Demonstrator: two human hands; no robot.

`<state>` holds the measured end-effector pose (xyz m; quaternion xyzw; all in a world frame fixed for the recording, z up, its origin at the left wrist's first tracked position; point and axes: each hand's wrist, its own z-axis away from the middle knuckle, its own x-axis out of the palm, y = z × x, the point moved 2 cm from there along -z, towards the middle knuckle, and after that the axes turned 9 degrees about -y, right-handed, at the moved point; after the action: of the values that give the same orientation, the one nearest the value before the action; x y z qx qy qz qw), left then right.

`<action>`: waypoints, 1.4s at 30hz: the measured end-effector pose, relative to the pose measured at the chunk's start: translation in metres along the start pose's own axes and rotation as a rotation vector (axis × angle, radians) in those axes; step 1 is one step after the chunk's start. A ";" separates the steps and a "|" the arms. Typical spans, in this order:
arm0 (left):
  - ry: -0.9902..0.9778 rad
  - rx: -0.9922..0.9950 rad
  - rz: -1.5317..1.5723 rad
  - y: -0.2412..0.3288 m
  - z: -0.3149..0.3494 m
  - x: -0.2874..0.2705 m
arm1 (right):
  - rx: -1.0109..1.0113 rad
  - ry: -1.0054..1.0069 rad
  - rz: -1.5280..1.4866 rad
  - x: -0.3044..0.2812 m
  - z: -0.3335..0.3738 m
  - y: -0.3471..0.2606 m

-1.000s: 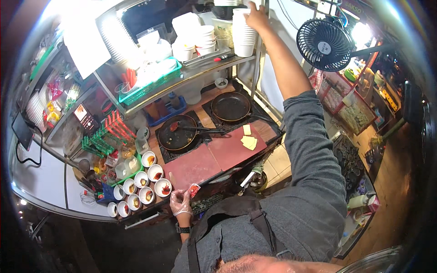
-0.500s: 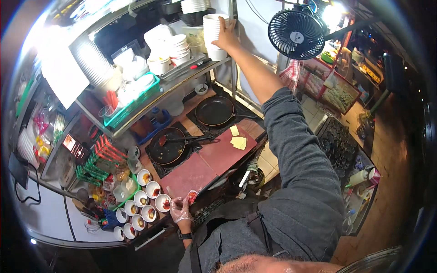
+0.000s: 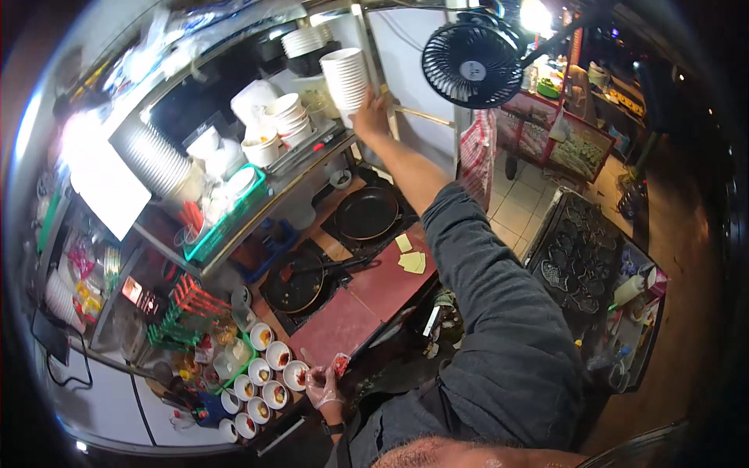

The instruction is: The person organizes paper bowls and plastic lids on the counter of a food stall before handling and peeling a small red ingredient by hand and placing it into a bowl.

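Observation:
My right hand (image 3: 370, 114) reaches up to the shelf, its fingers around the lower part of a tall stack of white bowls (image 3: 344, 74), which leans a little to the left. In a clear plastic glove, my left hand (image 3: 321, 388) is closed on a small packet with red contents (image 3: 340, 363) at the counter's front edge. Beside it sits a white bowl with red sauce (image 3: 296, 376). Several more white bowls (image 3: 275, 395) stand close together to its left, holding small portions of red and yellowish food.
Two dark frying pans (image 3: 367, 214) rest on the stove behind a reddish board (image 3: 335, 331) with yellow square slices (image 3: 412, 262). A green basket (image 3: 226, 214) and more stacked bowls (image 3: 286, 117) fill the shelf. A black fan (image 3: 473, 66) hangs at upper right.
My right hand has slid from the upper part of the bowl stack to its lower part, and the stack now tilts. The view has shifted; my left hand keeps the packet.

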<state>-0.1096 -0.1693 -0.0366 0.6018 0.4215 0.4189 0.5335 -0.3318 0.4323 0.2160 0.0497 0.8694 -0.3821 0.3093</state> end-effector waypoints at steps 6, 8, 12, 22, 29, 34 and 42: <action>-0.059 -0.005 -0.035 0.003 -0.004 0.030 | -0.097 0.159 -0.037 -0.011 0.062 0.026; -0.092 -0.018 -0.054 0.002 -0.005 0.037 | -0.225 -0.167 -0.374 -0.020 0.134 0.024; -0.214 -0.135 0.000 -0.015 -0.019 0.065 | -0.332 -0.955 -0.564 -0.079 0.267 0.053; -0.408 -0.306 -0.197 -0.020 -0.043 0.150 | 0.213 -1.110 0.073 -0.256 0.313 0.227; -0.579 -0.247 -0.191 -0.031 -0.041 0.205 | 0.341 -0.694 0.077 -0.255 0.233 0.372; -0.501 -0.239 -0.143 -0.054 -0.011 0.195 | 0.451 -0.674 -0.027 -0.176 0.176 0.440; -0.313 -0.233 -0.152 -0.058 0.040 0.173 | 0.627 -0.826 -0.261 -0.040 0.188 0.481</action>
<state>-0.0240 -0.0115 -0.0878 0.5603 0.3262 0.3247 0.6887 -0.0502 0.6458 -0.1632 -0.1231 0.5185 -0.6465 0.5459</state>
